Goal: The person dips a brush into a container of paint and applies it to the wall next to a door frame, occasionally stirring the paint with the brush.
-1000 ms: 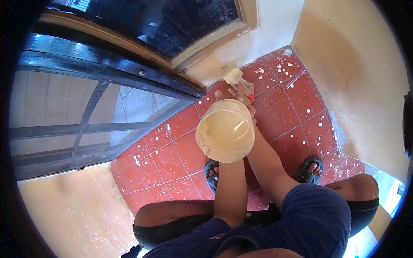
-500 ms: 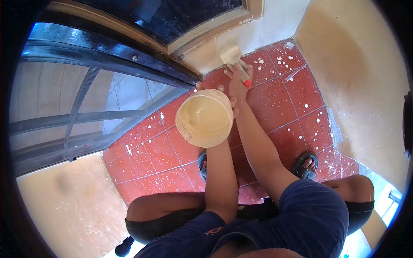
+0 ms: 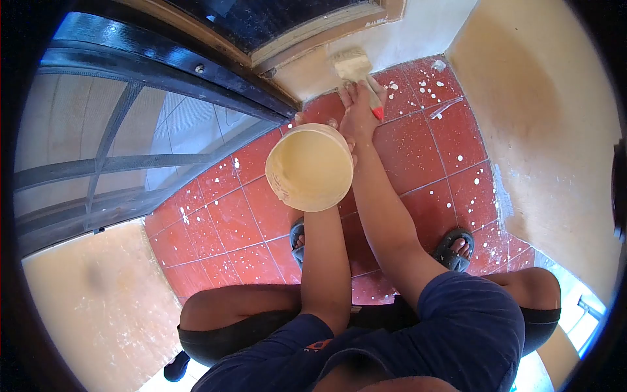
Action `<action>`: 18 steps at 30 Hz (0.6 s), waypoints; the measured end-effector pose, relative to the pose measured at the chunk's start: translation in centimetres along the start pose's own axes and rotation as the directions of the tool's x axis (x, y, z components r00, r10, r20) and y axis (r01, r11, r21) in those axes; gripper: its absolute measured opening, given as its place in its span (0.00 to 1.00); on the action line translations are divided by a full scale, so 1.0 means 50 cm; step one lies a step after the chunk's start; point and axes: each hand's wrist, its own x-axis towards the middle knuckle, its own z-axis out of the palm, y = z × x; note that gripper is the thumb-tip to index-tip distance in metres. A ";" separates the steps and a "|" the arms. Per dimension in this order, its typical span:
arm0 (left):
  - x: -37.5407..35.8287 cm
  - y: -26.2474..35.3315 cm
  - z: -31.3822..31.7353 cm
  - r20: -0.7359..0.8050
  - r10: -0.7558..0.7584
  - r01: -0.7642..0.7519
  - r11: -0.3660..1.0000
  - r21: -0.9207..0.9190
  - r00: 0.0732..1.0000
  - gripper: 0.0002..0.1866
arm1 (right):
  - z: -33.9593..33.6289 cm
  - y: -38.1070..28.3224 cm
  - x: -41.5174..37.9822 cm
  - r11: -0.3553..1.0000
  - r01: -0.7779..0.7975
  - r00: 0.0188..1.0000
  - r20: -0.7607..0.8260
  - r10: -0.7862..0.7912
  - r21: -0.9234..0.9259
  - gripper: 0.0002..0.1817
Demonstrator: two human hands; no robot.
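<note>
A round tub (image 3: pixel 309 167) with pale cream paint inside is held up by my left hand (image 3: pixel 351 145), whose fingertips show around its far rim and right side. The rest of that hand is hidden beneath the tub. Farther forward, my right hand (image 3: pixel 360 108) grips a wide paintbrush (image 3: pixel 353 66) with a red-tipped handle. Its bristles rest against the low pale wall (image 3: pixel 307 77) under the wooden frame.
Red floor tiles (image 3: pixel 411 153) carry many white paint spots. A dark-framed mesh door (image 3: pixel 130 160) stands at the left, a beige wall (image 3: pixel 542 117) at the right. My sandalled feet (image 3: pixel 455 249) are on the tiles.
The brush has shifted slightly up along the wall with my right hand. The tub now looks a little higher in view, and the whole scene has moved slightly with the camera.
</note>
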 end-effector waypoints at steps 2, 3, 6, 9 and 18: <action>0.005 0.004 0.005 0.013 0.008 -0.008 1.000 0.000 1.000 0.24 | 0.003 -0.018 -0.019 0.995 0.029 0.999 0.023 -0.032 0.099 0.12; 0.001 0.005 0.013 -0.045 0.021 -0.020 1.000 0.022 0.999 0.24 | 0.001 -0.008 -0.014 0.995 0.027 0.999 0.022 -0.029 0.098 0.12; -0.015 0.001 0.002 -0.126 0.048 -0.045 0.999 0.028 0.991 0.25 | -0.051 0.042 0.005 0.998 0.052 0.996 0.069 -0.049 -0.032 0.12; 0.012 -0.011 0.018 -0.068 0.052 -0.049 0.998 0.039 0.996 0.25 | -0.090 0.059 0.020 0.981 -0.031 0.999 -0.024 0.027 -0.192 0.11; 0.010 -0.008 0.029 0.008 0.016 -0.016 0.999 0.045 1.000 0.25 | 0.016 -0.032 -0.031 0.983 0.160 0.984 0.094 -0.151 -0.092 0.12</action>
